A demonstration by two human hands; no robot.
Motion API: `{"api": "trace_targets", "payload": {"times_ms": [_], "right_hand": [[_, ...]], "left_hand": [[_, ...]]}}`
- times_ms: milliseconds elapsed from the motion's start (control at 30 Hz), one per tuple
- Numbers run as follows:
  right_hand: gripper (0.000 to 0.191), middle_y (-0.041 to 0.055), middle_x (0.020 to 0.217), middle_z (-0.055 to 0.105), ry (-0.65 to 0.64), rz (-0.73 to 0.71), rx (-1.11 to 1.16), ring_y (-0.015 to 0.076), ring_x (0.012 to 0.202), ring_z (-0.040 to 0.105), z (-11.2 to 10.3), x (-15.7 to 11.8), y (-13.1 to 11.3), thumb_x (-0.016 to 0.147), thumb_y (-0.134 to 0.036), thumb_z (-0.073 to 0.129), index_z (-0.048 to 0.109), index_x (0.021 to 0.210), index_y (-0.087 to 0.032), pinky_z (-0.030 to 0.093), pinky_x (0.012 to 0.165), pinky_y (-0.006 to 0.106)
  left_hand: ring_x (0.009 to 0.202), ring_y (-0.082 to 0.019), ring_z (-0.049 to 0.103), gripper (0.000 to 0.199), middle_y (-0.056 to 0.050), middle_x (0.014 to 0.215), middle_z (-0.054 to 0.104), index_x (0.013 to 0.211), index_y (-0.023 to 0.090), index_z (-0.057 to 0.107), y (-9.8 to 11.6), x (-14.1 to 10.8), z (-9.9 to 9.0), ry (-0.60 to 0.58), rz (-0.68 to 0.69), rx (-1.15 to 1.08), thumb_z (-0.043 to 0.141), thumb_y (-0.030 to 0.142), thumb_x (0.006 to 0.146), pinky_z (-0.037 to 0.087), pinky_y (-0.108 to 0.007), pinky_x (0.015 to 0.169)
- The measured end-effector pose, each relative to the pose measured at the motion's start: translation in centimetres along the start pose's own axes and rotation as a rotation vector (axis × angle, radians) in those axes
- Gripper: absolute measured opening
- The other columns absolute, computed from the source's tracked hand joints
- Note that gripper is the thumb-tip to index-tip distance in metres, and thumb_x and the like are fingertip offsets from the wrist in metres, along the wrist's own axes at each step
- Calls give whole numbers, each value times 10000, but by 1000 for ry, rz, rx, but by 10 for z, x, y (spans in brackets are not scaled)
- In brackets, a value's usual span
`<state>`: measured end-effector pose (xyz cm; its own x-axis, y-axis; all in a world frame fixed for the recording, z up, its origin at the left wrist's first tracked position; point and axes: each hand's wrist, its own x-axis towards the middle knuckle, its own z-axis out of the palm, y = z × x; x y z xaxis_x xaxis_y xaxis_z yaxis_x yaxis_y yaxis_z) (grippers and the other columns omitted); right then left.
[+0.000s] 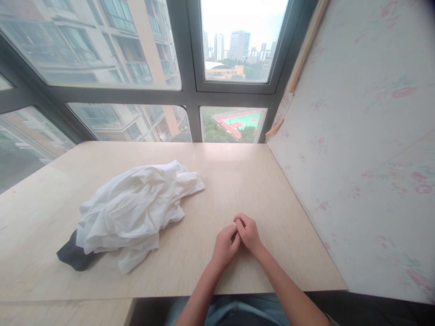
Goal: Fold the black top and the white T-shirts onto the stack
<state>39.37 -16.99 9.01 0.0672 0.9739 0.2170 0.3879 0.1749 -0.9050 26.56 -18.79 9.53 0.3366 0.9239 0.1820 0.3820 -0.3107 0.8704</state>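
Note:
My left hand (pixel 224 245) and my right hand (pixel 249 233) rest together on the pale wooden tabletop (pixel 190 262), right of its middle. Their curled fingers meet, and the fingertips are partly hidden. Both hands look closed, with no object showing between them. To their left, apart from them, lies a crumpled white cloth garment (pixel 132 206), heaped in loose folds. A black piece of cloth (pixel 75 256) pokes out from under its lower left end; the rest of it is covered.
Grey-framed windows (pixel 193 97) rise behind the table's far edge. A wall with flowered paper (pixel 356 181) borders the table on the right, its paper torn near the window. The table's front edge runs just before my lap.

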Motion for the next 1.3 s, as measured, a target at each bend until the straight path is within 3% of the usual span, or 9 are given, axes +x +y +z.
{"api": "trace_targets", "payload": {"times_ms": [167, 733, 1300], "right_hand": [[222, 7, 690, 612, 12, -7, -8, 144, 664, 560, 0, 0, -2, 873, -258, 426, 600, 756, -183, 418, 641, 245], [228, 14, 714, 623, 10, -16, -18, 151, 684, 579, -1, -2, -2, 891, -263, 420, 604, 779, -188, 431, 664, 250], [217, 22, 759, 644, -15, 30, 1, 160, 729, 599, -1, -3, 2, 898, -254, 426, 612, 807, -190, 445, 700, 258]], "left_hand": [[738, -166, 573, 224, -55, 806, 660, 868, 167, 635, 1, 0, 0, 1, 8, -3, 427, 226, 927, 420, -275, 687], [699, -151, 533, 201, -29, 747, 625, 769, 179, 581, 4, -3, 1, 23, 7, 27, 444, 215, 911, 396, -269, 662], [765, -173, 565, 193, -53, 804, 651, 842, 183, 605, 7, -3, -1, 6, -15, 11, 436, 209, 930, 417, -282, 705]]}}
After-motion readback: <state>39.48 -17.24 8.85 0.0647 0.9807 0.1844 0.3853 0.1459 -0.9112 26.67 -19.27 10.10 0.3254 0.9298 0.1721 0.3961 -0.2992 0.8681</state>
